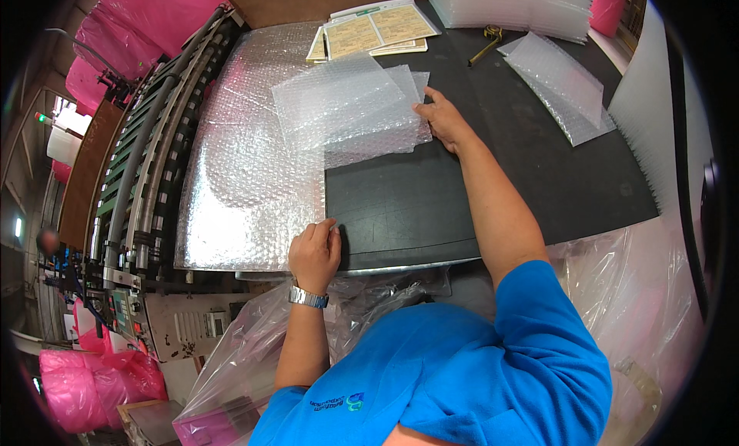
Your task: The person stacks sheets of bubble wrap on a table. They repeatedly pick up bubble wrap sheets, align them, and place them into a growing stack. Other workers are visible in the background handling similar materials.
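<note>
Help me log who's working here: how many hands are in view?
2. The left hand is at the near right corner of the large bubble sheet; the right hand is at the right end of the smaller bubble sheets. No other hand shows.

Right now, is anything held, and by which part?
The right hand touches the small bubble sheets at their right edge; the left hand is by the near right corner of the large sheet. Whether either grips cannot be told.

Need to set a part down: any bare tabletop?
Bare black tabletop: between left hand and right forearm, nearside of central bubble pieces; also between that forearm and right-side bubble sheets. Crowded: left, large bubble sheet; far edge, papers, white stack.
</note>
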`<state>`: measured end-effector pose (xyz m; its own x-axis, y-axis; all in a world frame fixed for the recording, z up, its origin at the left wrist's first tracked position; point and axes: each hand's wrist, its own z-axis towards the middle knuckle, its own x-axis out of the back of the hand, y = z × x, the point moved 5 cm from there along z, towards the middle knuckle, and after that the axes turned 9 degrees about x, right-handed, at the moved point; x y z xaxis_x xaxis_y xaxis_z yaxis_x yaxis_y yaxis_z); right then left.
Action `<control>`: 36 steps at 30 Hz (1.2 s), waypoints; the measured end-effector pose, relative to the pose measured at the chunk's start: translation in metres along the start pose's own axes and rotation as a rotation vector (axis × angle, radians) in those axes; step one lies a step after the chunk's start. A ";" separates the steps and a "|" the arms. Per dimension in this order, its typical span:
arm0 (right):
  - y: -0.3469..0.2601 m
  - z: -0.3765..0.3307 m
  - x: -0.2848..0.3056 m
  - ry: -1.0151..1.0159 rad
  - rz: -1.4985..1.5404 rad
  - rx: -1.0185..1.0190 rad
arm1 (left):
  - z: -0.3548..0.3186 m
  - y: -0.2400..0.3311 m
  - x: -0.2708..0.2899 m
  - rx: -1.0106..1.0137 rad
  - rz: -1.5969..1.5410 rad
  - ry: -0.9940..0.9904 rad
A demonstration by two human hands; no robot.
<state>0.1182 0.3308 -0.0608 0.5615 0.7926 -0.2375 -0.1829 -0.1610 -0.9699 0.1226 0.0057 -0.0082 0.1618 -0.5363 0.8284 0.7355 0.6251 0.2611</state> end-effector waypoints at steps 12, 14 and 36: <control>-0.003 -0.001 -0.001 -0.031 -0.020 -0.022 | -0.001 -0.002 -0.001 0.012 0.001 -0.007; -0.005 -0.002 -0.002 -0.029 -0.022 -0.029 | -0.001 -0.002 -0.001 0.009 0.002 -0.004; -0.003 -0.001 -0.001 -0.041 0.005 -0.017 | -0.001 -0.002 -0.002 0.010 0.007 -0.006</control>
<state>0.1184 0.3298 -0.0576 0.5274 0.8149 -0.2403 -0.1718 -0.1747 -0.9695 0.1217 0.0048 -0.0108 0.1630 -0.5282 0.8333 0.7274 0.6350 0.2602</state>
